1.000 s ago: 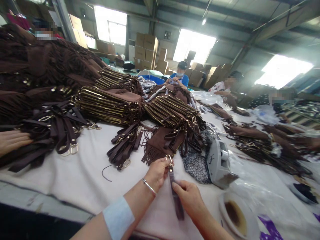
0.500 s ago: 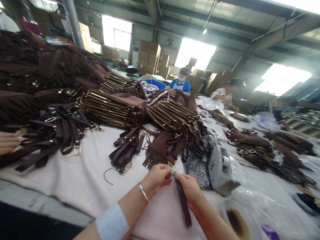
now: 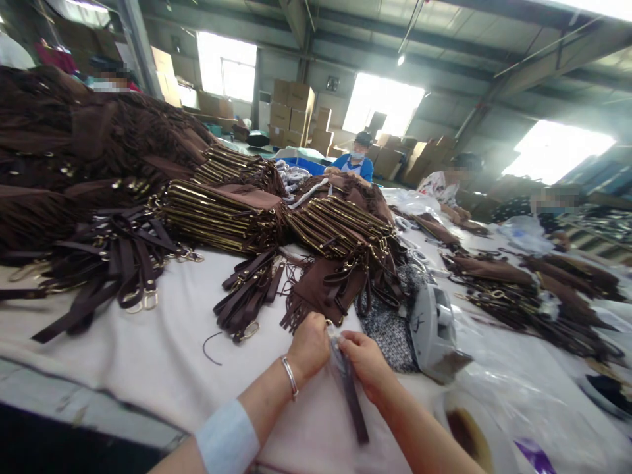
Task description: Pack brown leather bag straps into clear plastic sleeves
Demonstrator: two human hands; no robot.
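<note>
A dark brown strap [image 3: 356, 409] hangs down between my hands, its upper end near a small gold metal clasp. My left hand [image 3: 309, 345], with a silver bangle on the wrist, is closed around the clasp end. My right hand [image 3: 365, 362] pinches the upper part of the strap between thumb and fingers. Something pale and clear, like plastic film, shows along the strap's top; its exact shape is blurred. Just beyond my hands lies a brown fringed pouch [image 3: 320, 286]. A bundle of brown wrist straps [image 3: 247, 296] with gold hooks rests to its left.
A white tape dispenser [image 3: 434, 329] stands right of my hands beside grey tweed fabric [image 3: 388, 329]. Stacked zippered pouches [image 3: 222, 214] and loose straps [image 3: 123, 253] cover the far and left table. Clear plastic [image 3: 533, 408] lies at right. Several co-workers sit across.
My left hand has turned and closed more over the clasp end. The strap's lower end has shifted slightly left. A hand at the far left edge has gone from view.
</note>
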